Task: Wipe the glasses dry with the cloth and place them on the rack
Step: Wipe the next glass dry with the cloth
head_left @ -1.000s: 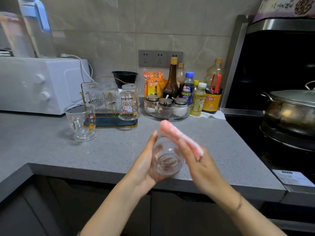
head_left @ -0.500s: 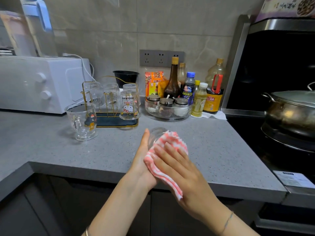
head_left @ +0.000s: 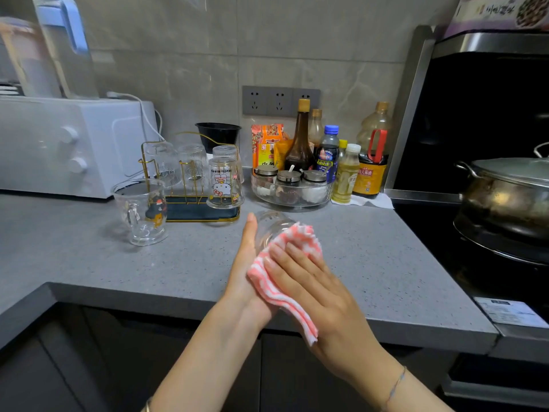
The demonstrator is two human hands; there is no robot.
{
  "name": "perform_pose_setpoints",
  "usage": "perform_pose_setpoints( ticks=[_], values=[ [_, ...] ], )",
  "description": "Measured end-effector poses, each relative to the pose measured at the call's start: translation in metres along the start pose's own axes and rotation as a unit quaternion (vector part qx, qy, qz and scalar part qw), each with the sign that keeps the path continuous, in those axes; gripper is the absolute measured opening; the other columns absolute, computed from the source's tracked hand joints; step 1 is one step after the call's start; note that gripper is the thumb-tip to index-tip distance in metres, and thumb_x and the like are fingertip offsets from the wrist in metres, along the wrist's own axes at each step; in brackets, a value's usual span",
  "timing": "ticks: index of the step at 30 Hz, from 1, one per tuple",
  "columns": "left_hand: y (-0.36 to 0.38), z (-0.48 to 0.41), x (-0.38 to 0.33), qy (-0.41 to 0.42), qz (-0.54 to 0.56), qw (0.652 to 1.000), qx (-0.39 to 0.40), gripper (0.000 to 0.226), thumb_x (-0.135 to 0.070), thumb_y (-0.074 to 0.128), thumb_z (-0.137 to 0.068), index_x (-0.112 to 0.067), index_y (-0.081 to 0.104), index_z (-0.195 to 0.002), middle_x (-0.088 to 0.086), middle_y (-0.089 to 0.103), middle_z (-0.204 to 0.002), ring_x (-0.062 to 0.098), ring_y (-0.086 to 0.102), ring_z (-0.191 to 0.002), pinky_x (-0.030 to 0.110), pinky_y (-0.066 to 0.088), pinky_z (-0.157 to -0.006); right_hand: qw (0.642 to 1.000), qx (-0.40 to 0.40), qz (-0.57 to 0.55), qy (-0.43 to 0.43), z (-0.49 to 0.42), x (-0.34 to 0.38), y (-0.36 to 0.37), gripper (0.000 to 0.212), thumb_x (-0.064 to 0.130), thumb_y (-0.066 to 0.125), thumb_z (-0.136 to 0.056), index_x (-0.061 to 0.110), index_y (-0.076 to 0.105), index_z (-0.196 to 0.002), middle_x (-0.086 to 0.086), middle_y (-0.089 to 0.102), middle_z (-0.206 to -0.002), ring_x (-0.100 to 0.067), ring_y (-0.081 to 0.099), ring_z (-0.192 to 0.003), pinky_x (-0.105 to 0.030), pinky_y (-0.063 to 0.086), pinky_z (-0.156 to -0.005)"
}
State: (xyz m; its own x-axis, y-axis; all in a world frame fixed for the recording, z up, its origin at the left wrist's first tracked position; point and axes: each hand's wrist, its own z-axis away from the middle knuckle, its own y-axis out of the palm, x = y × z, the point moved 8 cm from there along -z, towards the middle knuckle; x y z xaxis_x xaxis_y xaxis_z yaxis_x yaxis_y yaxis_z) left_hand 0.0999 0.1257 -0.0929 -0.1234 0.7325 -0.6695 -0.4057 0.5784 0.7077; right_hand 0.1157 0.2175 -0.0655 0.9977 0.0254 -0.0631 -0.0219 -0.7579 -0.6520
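1. Cupping the glass (head_left: pixel 271 230) from its left with the left hand (head_left: pixel 245 281), above the front part of the grey counter (head_left: pixel 371 263). Thumb pointing straight up along the glass wall; other fingers hidden behind glass and cloth.
2. Pressing the pink-and-white striped cloth (head_left: pixel 285 272) onto the right and near side of the glass with the right hand (head_left: pixel 315 289). Fingers lying straight and close together, flat on the cloth; thumb hidden.
3. Showing only the far upper part of the glass past the cloth; trailing a loose cloth end down under the right palm.
4. Differing from a second ago: then turning the open glass mouth toward the camera, with the cloth bunched at the right fingertips above the rim; now covering the glass with cloth and palm. Matching the pose of half a second ago closely.
5. Standing further back on the counter: gold wire rack (head_left: pixel 196 212) carrying upturned glasses, a cartoon-print glass (head_left: pixel 224 185) at its right end, and a clear mug (head_left: pixel 142 212) upright just left of the rack.
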Motion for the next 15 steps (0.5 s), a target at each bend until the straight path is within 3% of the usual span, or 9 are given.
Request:
perform_pose_setpoints(
  ticks=[3, 5, 7, 8, 10, 11, 13, 15],
  values=[
    [0.001, -0.005, 0.006, 0.001, -0.001, 0.999, 0.035, 0.078, -0.066, 0.038, -0.089, 0.001, 0.074, -0.079, 0.018, 0.073, -0.076, 0.025, 0.073, -0.063, 0.038, 0.054, -0.07, 1.0, -0.019, 0.02, 0.006, -0.003, -0.004, -0.006, 0.048, 0.009, 0.041, -0.094, 0.005, 0.04, -0.141, -0.008, 0.036, -0.15, -0.02, 0.027, -0.144, -0.036, 0.02, -0.118],
    [-0.003, -0.006, 0.011, 0.012, -0.008, 0.999, 0.039, 0.07, -0.064, 0.04, -0.089, -0.002, 0.071, -0.091, 0.014, 0.075, -0.08, 0.022, 0.074, -0.068, 0.03, 0.059, -0.061, 0.999, -0.033, 0.033, 0.016, -0.002, -0.008, -0.011, 0.049, 0.006, 0.043, -0.092, 0.004, 0.041, -0.14, -0.008, 0.037, -0.15, -0.021, 0.028, -0.144, -0.037, 0.022, -0.118],
    [-0.014, -0.004, 0.013, 0.043, -0.066, 0.997, 0.006, 0.071, -0.069, 0.047, -0.084, -0.007, 0.067, -0.112, 0.014, 0.075, -0.099, 0.022, 0.074, -0.085, 0.031, 0.058, -0.069, 0.997, -0.035, -0.035, 0.065, 0.0, -0.015, -0.016, 0.044, 0.012, 0.044, -0.096, 0.009, 0.043, -0.141, -0.005, 0.037, -0.151, -0.018, 0.034, -0.141, -0.034, 0.029, -0.115],
    [-0.021, -0.001, 0.014, 0.058, -0.104, 0.993, -0.023, 0.081, -0.076, 0.055, -0.076, -0.01, 0.061, -0.124, 0.015, 0.072, -0.111, 0.025, 0.072, -0.096, 0.034, 0.057, -0.074, 0.986, -0.036, -0.11, 0.116, 0.0, -0.02, -0.02, 0.041, 0.018, 0.041, -0.1, 0.015, 0.045, -0.14, 0.0, 0.041, -0.15, -0.016, 0.045, -0.134, -0.032, 0.038, -0.109],
    [-0.036, 0.003, 0.015, 0.09, -0.153, 0.982, -0.072, 0.107, -0.082, 0.068, -0.054, -0.016, 0.049, -0.135, 0.012, 0.068, -0.121, 0.026, 0.071, -0.1, 0.036, 0.058, -0.074, 0.928, -0.04, -0.288, 0.232, 0.003, -0.03, -0.022, 0.036, 0.029, 0.037, -0.102, 0.029, 0.051, -0.135, 0.011, 0.055, -0.137, -0.017, 0.069, -0.096, -0.027, 0.056, -0.081],
    [-0.043, 0.006, 0.015, 0.109, -0.165, 0.977, -0.084, 0.112, -0.082, 0.071, -0.048, -0.017, 0.046, -0.136, 0.01, 0.069, -0.12, 0.024, 0.072, -0.099, 0.036, 0.059, -0.076, 0.884, -0.047, -0.359, 0.296, 0.01, -0.038, -0.019, 0.033, 0.031, 0.037, -0.101, 0.032, 0.056, -0.128, 0.016, 0.062, -0.127, -0.017, 0.071, -0.088, -0.023, 0.056, -0.073],
    [-0.053, 0.01, 0.018, 0.125, -0.175, 0.973, -0.078, 0.111, -0.08, 0.074, -0.048, -0.017, 0.047, -0.135, 0.008, 0.07, -0.118, 0.024, 0.072, -0.1, 0.042, 0.057, -0.086, 0.815, -0.071, -0.419, 0.395, 0.021, -0.054, -0.016, 0.027, 0.027, 0.039, -0.099, 0.032, 0.063, -0.11, 0.023, 0.071, -0.101, -0.002, 0.07, -0.09, -0.009, 0.051, -0.072],
    [-0.056, 0.018, 0.02, 0.136, -0.171, 0.974, -0.053, 0.091, -0.068, 0.076, -0.062, -0.016, 0.048, -0.131, 0.008, 0.073, -0.113, 0.025, 0.072, -0.098, 0.045, 0.056, -0.087, 0.781, -0.089, -0.44, 0.434, 0.026, -0.069, -0.017, 0.026, 0.026, 0.039, -0.099, 0.03, 0.064, -0.1, 0.022, 0.073, -0.084, 0.005, 0.069, -0.082, -0.005, 0.049, -0.065]
  ],
)
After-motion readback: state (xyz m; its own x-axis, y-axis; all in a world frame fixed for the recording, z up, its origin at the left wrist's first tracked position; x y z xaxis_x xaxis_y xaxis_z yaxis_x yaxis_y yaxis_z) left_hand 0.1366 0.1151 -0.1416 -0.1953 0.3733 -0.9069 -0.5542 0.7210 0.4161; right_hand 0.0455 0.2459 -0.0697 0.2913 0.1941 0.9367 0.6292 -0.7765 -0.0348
